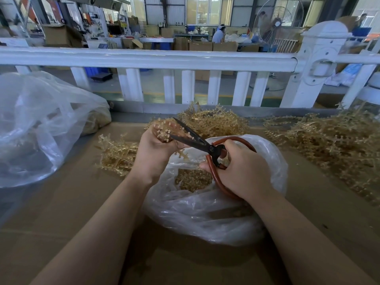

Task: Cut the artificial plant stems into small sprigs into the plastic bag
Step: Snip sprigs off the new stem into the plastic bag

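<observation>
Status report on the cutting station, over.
Left hand grips tan plastic stem bunch. Right hand grips red-handled black scissors, blades open at the bunch. Clear plastic bag below, sprigs inside. Nothing in the way.

left hand [153, 150] gripping, right hand [244, 171] gripping

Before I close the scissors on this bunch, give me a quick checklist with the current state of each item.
1. Left hand grips the stem bunch: ok.
2. Right hand has a grip on the scissors by the handle loops: ok.
3. Blades open, with stems between them: ok.
4. Left fingers clear of the blades: cannot tell, they lie close to the lower blade.
5. Plastic bag open below the cut, with sprigs already inside: ok.
6. More uncut stems lie on the table: ok.
</observation>
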A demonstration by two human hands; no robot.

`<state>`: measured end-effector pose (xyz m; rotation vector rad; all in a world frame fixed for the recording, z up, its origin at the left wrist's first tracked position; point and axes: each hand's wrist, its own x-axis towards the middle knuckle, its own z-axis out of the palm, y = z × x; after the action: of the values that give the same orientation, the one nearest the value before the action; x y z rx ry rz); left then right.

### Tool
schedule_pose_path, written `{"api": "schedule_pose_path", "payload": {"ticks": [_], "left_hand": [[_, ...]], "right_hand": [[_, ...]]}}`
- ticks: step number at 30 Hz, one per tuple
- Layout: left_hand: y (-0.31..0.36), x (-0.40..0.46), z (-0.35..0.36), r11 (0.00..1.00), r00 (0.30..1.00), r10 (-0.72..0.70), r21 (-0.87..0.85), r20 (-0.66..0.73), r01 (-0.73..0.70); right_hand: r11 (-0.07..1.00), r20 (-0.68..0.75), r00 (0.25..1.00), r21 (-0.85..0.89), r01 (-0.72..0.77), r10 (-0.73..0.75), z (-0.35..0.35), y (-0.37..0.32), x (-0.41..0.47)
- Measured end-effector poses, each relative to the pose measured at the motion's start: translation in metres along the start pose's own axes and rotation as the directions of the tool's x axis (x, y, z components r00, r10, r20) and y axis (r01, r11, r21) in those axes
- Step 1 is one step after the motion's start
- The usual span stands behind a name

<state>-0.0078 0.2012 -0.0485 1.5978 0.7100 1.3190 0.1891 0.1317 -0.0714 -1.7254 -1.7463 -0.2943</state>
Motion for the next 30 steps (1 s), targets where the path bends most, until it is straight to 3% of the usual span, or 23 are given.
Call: {"api": "schedule_pose_path", "payload": {"ticks": [30], "left_hand": [[0.0033,-0.001,0.0013,0.991,0.993,-0.102,-0.092,-0.062,0.096]], "right_hand": [[0.999,0.014,0.999,-0.024,-0.034,0.035,0.0004,-0.0024,0.0015]]}}
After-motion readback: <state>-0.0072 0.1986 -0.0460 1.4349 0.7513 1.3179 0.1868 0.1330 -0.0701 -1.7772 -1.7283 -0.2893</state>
